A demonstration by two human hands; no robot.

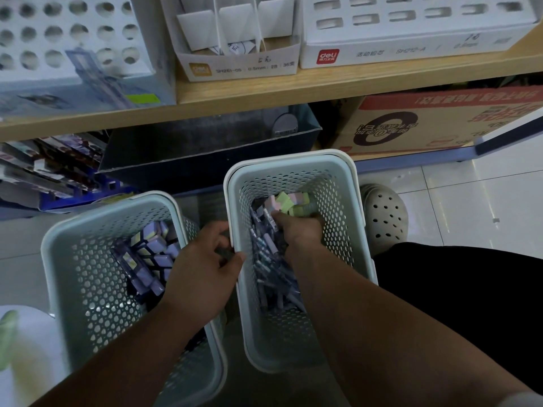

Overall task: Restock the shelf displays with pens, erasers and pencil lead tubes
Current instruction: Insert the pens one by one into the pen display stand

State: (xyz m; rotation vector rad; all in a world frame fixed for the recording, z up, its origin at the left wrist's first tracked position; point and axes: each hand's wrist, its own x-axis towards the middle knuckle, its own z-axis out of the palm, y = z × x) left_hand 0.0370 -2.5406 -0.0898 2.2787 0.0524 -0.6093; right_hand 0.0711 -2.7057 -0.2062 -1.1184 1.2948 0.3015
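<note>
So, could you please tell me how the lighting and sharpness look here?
Head view: dim, darkest beneath the light wooden shelf, whose edge bows slightly from lens distortion; glare on the glossy white floor tiles; the white round-holed display box looks soft.

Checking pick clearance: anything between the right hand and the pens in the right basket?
Nothing visible. The right hand is inside the basket, fingers down among the pens. The erasers lie just beyond it, and the left hand grips the basket's left rim, off to the side.
</note>
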